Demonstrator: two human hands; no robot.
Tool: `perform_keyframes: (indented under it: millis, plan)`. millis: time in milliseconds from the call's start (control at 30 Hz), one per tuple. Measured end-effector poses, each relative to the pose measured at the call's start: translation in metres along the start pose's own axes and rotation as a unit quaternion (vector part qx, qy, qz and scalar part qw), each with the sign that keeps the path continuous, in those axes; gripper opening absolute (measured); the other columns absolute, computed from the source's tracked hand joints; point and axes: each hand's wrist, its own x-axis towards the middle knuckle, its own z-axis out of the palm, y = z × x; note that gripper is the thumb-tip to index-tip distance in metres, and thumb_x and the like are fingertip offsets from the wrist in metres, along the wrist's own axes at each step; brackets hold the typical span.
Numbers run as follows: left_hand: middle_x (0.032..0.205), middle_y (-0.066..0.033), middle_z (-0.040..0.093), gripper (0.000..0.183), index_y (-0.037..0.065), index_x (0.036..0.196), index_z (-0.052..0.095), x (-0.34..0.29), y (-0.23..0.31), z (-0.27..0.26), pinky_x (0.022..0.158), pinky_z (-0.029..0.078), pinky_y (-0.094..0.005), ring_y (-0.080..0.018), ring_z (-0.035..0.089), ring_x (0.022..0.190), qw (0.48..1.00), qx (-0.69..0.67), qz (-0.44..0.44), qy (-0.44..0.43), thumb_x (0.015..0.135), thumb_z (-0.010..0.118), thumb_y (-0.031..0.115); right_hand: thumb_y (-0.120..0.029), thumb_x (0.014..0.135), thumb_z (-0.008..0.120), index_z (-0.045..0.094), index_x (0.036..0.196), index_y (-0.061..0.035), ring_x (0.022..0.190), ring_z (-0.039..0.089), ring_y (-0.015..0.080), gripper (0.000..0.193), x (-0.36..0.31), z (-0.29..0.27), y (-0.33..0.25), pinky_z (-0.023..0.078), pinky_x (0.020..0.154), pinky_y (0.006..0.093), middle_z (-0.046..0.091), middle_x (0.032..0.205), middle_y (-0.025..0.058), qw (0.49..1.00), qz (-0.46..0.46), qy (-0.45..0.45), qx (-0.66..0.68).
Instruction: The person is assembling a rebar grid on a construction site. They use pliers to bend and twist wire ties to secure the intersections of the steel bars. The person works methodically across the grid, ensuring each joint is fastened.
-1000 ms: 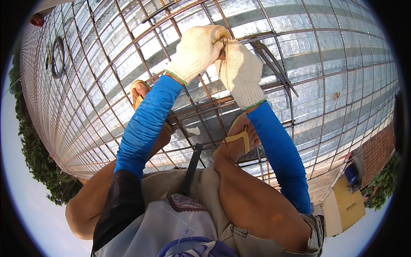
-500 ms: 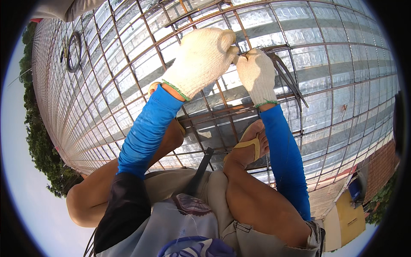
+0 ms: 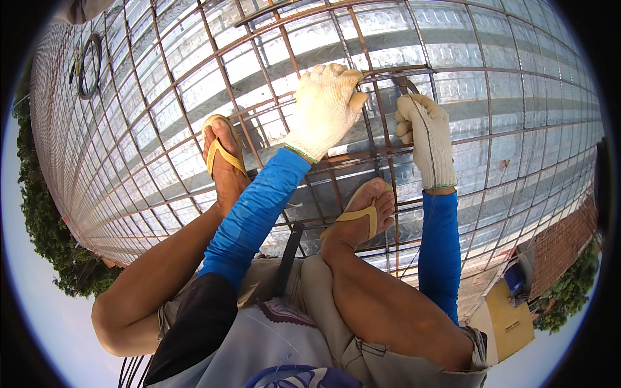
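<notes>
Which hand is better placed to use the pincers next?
Right, I'd judge: the right hand appears curled around the pincers, their head showing above it. The left hand is at the steel mesh, away from the pincers.

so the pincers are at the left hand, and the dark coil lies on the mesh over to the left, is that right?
Wrong hand: in the head view the pincers are at the right hand, their head showing just above its glove. The dark coil does lie on the mesh over to the left.
</notes>
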Motion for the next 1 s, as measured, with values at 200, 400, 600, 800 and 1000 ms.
perform_keyframes:
  millis: [200, 400, 600, 800, 1000]
  plan:
    - [0.102, -0.006, 0.076, 0.018, 0.013, 0.104, 0.079, -0.005, -0.014, 0.017, 0.085, 0.055, -0.045, -0.0317, 0.07, 0.097, 0.999, -0.012, 0.031, 0.025, 0.089, 0.082, 0.022, -0.029, 0.094, 0.074, 0.069, 0.127, 0.0084, 0.062, 0.058, 0.0067, 0.05, -0.032, 0.004, -0.066, 0.043, 0.053, 0.0232, 0.064, 0.074, 0.0014, 0.99, 0.022, -0.118, -0.074]
    - [0.102, -0.0092, 0.075, 0.02, 0.011, 0.11, 0.078, 0.005, -0.033, 0.016, 0.085, 0.057, -0.0449, -0.0336, 0.07, 0.096, 0.99, -0.035, 0.138, -0.022, 0.091, 0.08, 0.016, -0.019, 0.088, 0.067, 0.077, 0.115, 0.0092, 0.063, 0.047, 0.0042, 0.04, -0.013, -0.03, -0.051, 0.037, 0.056, 0.0226, 0.058, 0.071, -0.0047, 0.981, -0.045, -0.081, -0.173]
    - [0.104, -0.0093, 0.075, 0.022, 0.01, 0.112, 0.078, 0.031, -0.054, 0.008, 0.086, 0.059, -0.0439, -0.0327, 0.071, 0.097, 0.956, -0.079, 0.275, -0.06, 0.091, 0.082, 0.014, -0.019, 0.088, 0.073, 0.076, 0.111, 0.0055, 0.069, 0.052, 0.0062, 0.034, -0.024, -0.045, -0.022, 0.043, 0.06, 0.025, 0.062, 0.079, -0.0011, 0.984, 0.012, -0.085, -0.157]
    - [0.109, -0.0117, 0.073, 0.024, 0.006, 0.112, 0.076, 0.029, -0.05, 0.008, 0.092, 0.057, -0.0453, -0.0351, 0.069, 0.103, 0.951, -0.117, 0.284, -0.045, 0.089, 0.08, 0.009, -0.017, 0.092, 0.075, 0.073, 0.124, -0.0062, 0.08, 0.071, 0.0263, 0.033, -0.018, -0.055, 0.003, 0.057, 0.071, 0.0377, 0.074, 0.095, 0.0112, 0.9, -0.262, 0.051, -0.345]
    - [0.11, -0.0114, 0.07, 0.025, 0.005, 0.111, 0.074, 0.021, -0.045, 0.008, 0.096, 0.055, -0.0455, -0.0369, 0.065, 0.109, 0.965, -0.14, 0.21, -0.071, 0.086, 0.078, 0.004, -0.009, 0.094, 0.068, 0.056, 0.14, 0.0028, 0.091, 0.076, 0.0399, 0.049, -0.003, -0.034, 0.003, 0.063, 0.075, 0.0466, 0.073, 0.103, 0.0223, 0.736, -0.309, 0.027, -0.602]
